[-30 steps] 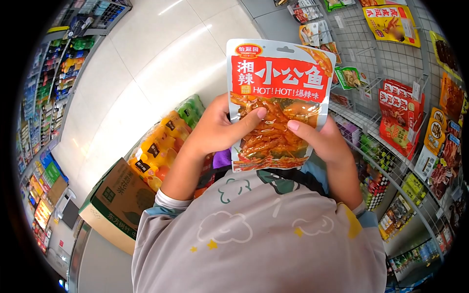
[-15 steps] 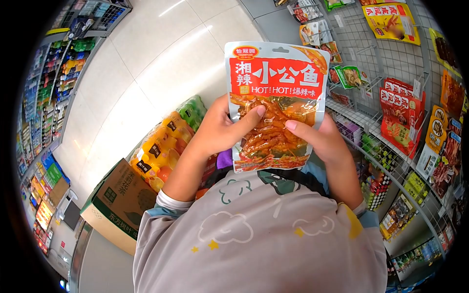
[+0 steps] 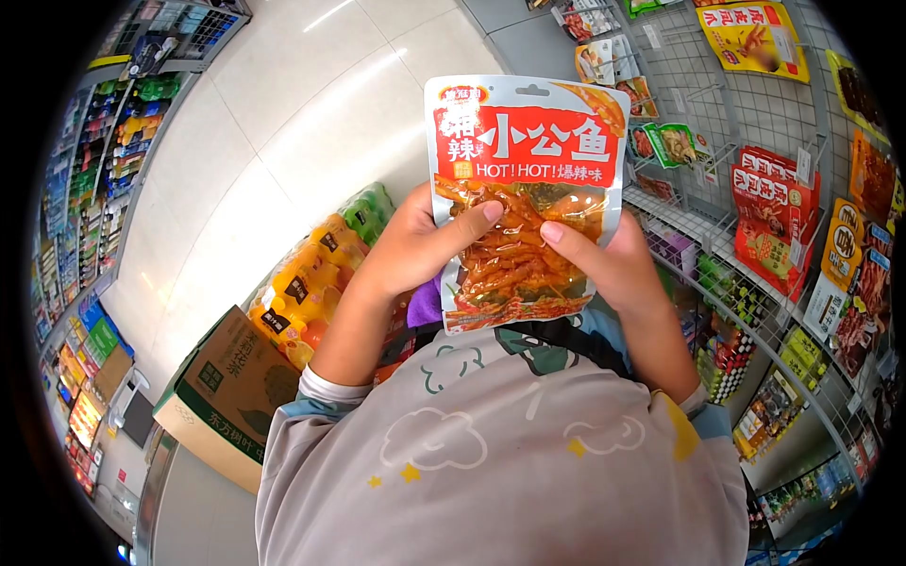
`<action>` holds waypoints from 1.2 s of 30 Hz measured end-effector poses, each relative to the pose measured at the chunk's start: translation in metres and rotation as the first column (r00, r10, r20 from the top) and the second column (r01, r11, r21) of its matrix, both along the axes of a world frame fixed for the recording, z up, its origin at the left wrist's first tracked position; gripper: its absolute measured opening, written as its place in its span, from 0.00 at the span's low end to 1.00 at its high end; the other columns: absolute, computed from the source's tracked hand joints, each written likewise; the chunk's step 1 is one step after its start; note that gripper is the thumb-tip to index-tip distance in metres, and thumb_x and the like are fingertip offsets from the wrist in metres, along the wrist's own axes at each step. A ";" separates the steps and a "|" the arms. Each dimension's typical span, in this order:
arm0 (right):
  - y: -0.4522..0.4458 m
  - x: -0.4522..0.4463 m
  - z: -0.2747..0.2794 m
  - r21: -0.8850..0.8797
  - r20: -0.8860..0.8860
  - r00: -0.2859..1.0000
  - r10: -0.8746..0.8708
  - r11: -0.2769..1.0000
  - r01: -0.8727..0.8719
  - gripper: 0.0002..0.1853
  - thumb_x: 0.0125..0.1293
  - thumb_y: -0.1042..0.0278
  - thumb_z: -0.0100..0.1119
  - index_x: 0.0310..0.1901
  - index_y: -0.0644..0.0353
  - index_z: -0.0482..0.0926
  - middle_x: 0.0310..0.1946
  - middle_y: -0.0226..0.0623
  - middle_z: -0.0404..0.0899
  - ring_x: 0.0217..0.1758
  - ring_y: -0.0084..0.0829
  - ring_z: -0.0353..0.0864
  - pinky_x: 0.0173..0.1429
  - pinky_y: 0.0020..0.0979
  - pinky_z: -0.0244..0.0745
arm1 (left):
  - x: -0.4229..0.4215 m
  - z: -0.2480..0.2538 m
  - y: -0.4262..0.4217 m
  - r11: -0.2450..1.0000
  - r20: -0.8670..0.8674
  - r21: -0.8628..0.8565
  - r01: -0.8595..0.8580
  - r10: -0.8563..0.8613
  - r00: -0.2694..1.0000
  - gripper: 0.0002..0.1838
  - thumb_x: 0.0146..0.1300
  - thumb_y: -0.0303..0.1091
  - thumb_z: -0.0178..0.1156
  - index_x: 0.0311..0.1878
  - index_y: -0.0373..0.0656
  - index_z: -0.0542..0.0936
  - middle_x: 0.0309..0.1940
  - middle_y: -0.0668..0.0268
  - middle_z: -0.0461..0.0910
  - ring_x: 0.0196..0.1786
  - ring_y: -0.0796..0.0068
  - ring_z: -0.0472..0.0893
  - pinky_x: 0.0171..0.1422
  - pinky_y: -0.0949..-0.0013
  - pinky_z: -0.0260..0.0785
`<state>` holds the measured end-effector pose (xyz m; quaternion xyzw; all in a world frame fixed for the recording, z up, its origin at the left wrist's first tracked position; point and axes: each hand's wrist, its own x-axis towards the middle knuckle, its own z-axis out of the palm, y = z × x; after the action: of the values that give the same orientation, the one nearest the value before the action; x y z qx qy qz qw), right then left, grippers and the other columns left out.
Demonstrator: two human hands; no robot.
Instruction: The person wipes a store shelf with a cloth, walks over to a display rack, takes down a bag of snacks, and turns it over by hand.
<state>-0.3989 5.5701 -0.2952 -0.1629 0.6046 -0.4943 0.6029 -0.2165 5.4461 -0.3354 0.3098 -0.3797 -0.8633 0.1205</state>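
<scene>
A sealed snack pouch [image 3: 528, 203] with a red label, white lettering and a clear window faces me, held upright in front of my chest. Through the window show reddish-brown pieces of food. My left hand [image 3: 429, 241] grips the pouch's left side, thumb on its front and fingers hidden behind. On the opposite side, my right hand [image 3: 609, 259] grips it the same way, with its thumb near the middle of the front. Glare covers the upper left of the label.
To the right, a wire rack [image 3: 755, 123] carries hanging packets, including red pouches [image 3: 774, 222] and a yellow pouch [image 3: 755, 40]. A cardboard box [image 3: 226, 377] and shrink-wrapped orange bottles [image 3: 307, 292] stand at left. Stocked shelves [image 3: 104, 160] line the far left beyond the tiled floor [image 3: 274, 113].
The pouch and both hands have shifted slightly left and up, and the pouch has tilted a little. Glare now lies on the label's upper left. Both hands keep their hold.
</scene>
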 end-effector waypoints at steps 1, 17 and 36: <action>0.001 0.002 0.000 0.000 -0.001 1.000 0.000 1.000 0.000 0.18 0.68 0.73 0.64 0.58 0.65 0.78 0.52 0.32 0.82 0.54 0.20 0.79 0.58 0.28 0.75 | 0.001 0.000 0.000 1.000 -0.003 -0.001 0.005 -0.005 1.000 0.14 0.72 0.35 0.62 0.56 0.38 0.80 0.50 0.67 0.84 0.51 0.79 0.81 0.58 0.69 0.74; 0.016 -0.009 -0.007 -0.039 0.003 0.991 -0.133 0.990 0.133 0.18 0.69 0.74 0.63 0.59 0.66 0.76 0.54 0.33 0.81 0.55 0.21 0.79 0.60 0.29 0.75 | -0.001 -0.001 0.004 0.941 -0.014 0.112 0.320 -0.320 0.947 0.23 0.71 0.39 0.63 0.65 0.37 0.75 0.56 0.67 0.81 0.56 0.78 0.78 0.63 0.70 0.71; 0.125 -0.074 -0.009 -0.291 -0.883 0.387 -0.266 0.957 -0.007 0.30 0.62 0.72 0.70 0.65 0.64 0.69 0.59 0.47 0.74 0.59 0.40 0.77 0.59 0.38 0.75 | -0.093 0.030 0.100 0.922 0.164 -0.112 0.372 -0.352 0.922 0.25 0.78 0.41 0.52 0.69 0.34 0.69 0.62 0.64 0.76 0.64 0.72 0.73 0.67 0.67 0.67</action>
<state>-0.4725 5.6948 -0.3037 -0.4326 0.7796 -0.4404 0.1058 -0.3092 5.5463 -0.3058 0.2849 -0.4980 -0.8177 -0.0467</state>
